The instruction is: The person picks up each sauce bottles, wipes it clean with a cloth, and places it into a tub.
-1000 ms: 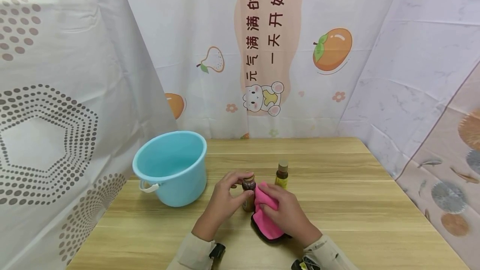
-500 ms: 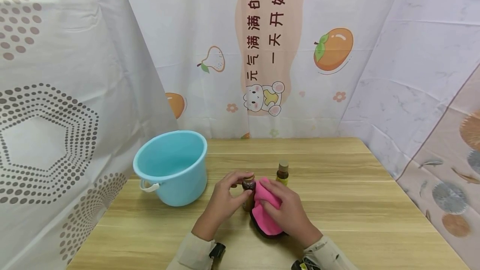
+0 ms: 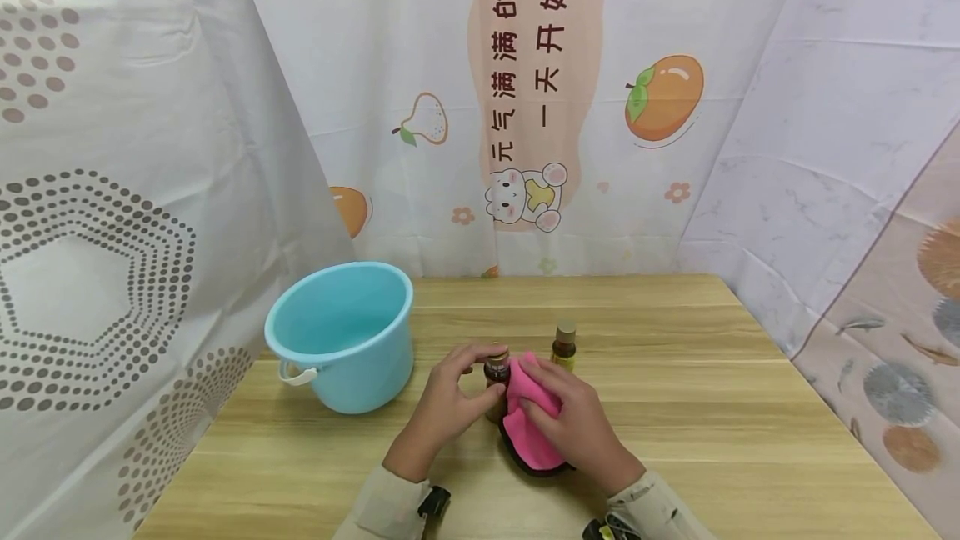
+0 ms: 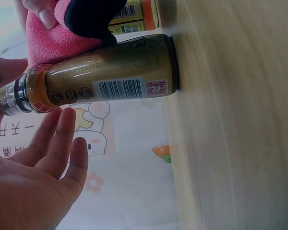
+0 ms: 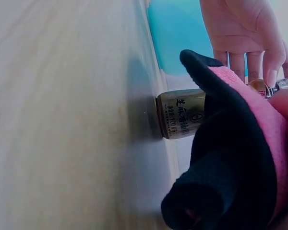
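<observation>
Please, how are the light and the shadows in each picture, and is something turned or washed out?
Head view: light fairly even over the table; left wrist view: sideways, top left corner washed out; right wrist view: also sideways, soft shadow near the base of the brown bottle.

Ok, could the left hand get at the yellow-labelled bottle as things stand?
Probably not directly: the left hand grips the other bottle near its cap, and the right hand with the pink cloth crowds the way to the yellow-labelled bottle.

Booth-like space: wood-grain table [image 3: 697, 407], fruit-print curtain [image 3: 510, 123] behind, dotted curtain [image 3: 135, 215] leftward.
</observation>
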The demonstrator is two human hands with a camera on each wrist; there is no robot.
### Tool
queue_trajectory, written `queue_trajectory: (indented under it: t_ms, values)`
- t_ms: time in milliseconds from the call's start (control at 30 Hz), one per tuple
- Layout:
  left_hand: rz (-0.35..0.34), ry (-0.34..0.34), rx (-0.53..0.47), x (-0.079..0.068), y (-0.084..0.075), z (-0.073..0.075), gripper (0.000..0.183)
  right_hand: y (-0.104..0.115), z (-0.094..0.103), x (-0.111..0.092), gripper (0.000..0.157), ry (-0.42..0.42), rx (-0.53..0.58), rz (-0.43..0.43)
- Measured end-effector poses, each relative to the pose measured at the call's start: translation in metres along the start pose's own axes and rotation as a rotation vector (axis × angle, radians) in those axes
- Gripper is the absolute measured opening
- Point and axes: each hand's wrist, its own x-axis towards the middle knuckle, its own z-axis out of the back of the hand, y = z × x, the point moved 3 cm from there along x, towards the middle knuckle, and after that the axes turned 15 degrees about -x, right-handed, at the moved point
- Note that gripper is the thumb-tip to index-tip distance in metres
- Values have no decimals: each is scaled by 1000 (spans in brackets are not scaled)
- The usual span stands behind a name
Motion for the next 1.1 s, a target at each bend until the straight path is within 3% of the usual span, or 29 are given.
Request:
queue_trajectory:
  t_ms: [367, 733, 1100]
  values:
    - [-19, -21, 8, -2, 0, 0, 51, -3, -4, -2, 53, 104, -52, -81]
    - [67, -14, -17, -1, -1, 0, 48, -6, -10, -4, 56, 237, -86, -157]
    - [88, -27, -2, 0, -1, -1, 43, -4, -9, -4, 55, 207, -91, -167]
